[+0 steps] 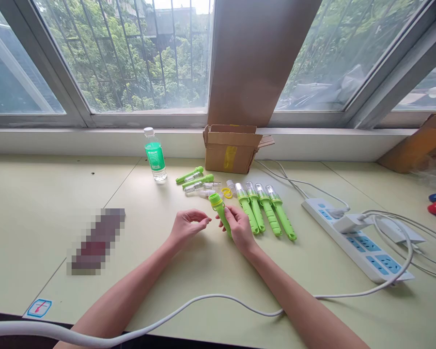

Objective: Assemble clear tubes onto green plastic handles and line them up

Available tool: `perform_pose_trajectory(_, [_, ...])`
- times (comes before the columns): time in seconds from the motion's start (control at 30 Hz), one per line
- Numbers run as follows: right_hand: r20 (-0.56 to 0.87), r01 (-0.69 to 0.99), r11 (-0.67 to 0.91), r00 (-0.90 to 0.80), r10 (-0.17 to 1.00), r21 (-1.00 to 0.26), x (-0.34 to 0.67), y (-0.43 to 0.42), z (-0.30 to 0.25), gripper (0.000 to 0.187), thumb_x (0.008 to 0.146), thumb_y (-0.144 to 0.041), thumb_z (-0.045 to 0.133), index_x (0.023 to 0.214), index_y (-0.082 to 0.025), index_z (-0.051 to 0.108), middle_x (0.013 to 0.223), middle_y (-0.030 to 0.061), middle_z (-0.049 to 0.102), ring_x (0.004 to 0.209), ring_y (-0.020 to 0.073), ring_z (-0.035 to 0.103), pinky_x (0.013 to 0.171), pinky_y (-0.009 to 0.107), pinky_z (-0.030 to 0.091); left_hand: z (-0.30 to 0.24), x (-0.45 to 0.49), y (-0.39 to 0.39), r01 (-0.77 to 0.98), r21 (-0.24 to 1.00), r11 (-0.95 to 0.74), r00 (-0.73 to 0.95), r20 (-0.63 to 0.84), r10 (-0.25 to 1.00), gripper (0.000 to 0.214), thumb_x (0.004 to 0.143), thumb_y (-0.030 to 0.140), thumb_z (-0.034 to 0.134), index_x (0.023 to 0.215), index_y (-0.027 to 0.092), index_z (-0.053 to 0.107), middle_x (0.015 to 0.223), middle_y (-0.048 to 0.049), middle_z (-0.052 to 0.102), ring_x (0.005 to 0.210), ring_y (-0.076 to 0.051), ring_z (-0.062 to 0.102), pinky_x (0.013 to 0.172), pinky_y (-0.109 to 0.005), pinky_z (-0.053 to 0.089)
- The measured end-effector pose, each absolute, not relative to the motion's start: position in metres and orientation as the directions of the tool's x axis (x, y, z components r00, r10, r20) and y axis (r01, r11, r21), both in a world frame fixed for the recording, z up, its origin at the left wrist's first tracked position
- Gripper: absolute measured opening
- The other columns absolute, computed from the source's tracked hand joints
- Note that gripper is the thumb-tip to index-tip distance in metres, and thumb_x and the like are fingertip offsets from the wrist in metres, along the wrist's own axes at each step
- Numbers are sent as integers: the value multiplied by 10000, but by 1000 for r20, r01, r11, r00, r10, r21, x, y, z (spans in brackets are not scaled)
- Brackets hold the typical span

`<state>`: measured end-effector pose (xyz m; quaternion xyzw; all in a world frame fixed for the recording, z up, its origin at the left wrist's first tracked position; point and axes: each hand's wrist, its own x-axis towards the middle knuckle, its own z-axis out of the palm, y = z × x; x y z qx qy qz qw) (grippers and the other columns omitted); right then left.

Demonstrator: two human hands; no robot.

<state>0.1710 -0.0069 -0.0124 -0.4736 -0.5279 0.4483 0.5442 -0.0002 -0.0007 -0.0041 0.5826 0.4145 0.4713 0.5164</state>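
My right hand [239, 228] is wrapped round a green plastic light-stick handle [218, 207], which it holds tilted with the open threaded end up. A yellow band shows round the handle's neck. Just to the left, my left hand [189, 225] is in a pinch, thumb and fingertips together, apart from the handle; I see nothing between them. Beyond the hands lie loose yellow rings [226, 193] and clear plastic caps [203, 193]. Several green light sticks [269, 213] with clear caps lie in a row to the right. Two more green handles [199, 182] lie farther back.
A water bottle [155, 157] and an open cardboard box [230, 151] stand at the back. A white power strip [359, 242] with plugs lies on the right. One white cable [189, 304] crosses the front past both forearms. A blurred dark item [98, 240] lies left.
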Motion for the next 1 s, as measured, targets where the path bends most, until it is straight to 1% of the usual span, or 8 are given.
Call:
perform_pose_trajectory(0.13, [145,-12,145,40,989,-989,170,-8,-10,401,815,-547,518,926,-175,619,712,39,627,528,131,544,455,254,447,-3,0,-1,-66,996,-60,246,75,966,244,687,365,707,805,151,710,812,-99,718,774,-226,673,743,-352,528])
perform_pose_trajectory(0.3, [76,-161,69,-42,996,-985,170,-11,-4,294,769,-466,623,832,-182,584,619,-19,541,461,98,467,412,232,382,-2,0,0,-105,994,11,300,21,954,269,676,366,725,799,128,698,757,-102,711,710,-213,671,719,-355,530])
perform_pose_trajectory(0.4, [29,-203,8,-98,995,-979,170,-11,-4,273,742,-431,660,807,-183,566,589,-40,511,430,81,427,398,225,353,-3,0,0,-106,994,8,326,27,945,258,680,361,724,785,128,688,745,-95,705,698,-201,664,701,-339,527])
perform_pose_trajectory(0.6, [28,-210,-1,-135,990,-978,171,-12,-6,248,747,-401,655,772,-178,549,604,-38,518,430,73,423,399,219,344,-5,0,2,-76,996,-41,313,63,948,230,690,361,719,724,142,659,699,-64,687,661,-173,648,660,-297,519])
perform_pose_trajectory(0.67, [32,-217,1,-137,990,-976,171,-12,-5,245,753,-397,651,767,-178,543,611,-37,517,437,73,428,400,219,344,-6,-1,3,-30,997,-67,285,73,956,252,735,386,672,798,142,682,714,-71,693,671,-175,653,675,-302,523])
perform_pose_trajectory(0.77, [34,-218,2,-142,989,-976,171,-11,-5,245,758,-397,649,755,-180,536,593,-42,503,436,74,424,400,219,344,-9,-2,4,81,989,-122,210,102,972,356,805,395,584,1058,155,659,772,-78,711,715,-178,665,703,-310,526])
perform_pose_trajectory(0.83, [35,-216,3,-143,989,-976,171,-11,-5,241,759,-394,649,754,-181,536,583,-44,496,434,76,421,397,219,341,-11,-3,6,166,972,-164,165,136,977,369,817,382,564,1108,170,641,810,-75,718,737,-180,671,693,-302,526])
perform_pose_trajectory(1.0, [33,-209,2,-148,988,-978,172,-10,-8,221,773,-376,641,755,-180,539,584,-39,499,436,75,422,399,219,338,-10,-7,10,360,901,-242,125,211,969,291,810,425,560,780,175,706,738,-55,716,682,-188,678,643,-281,526])
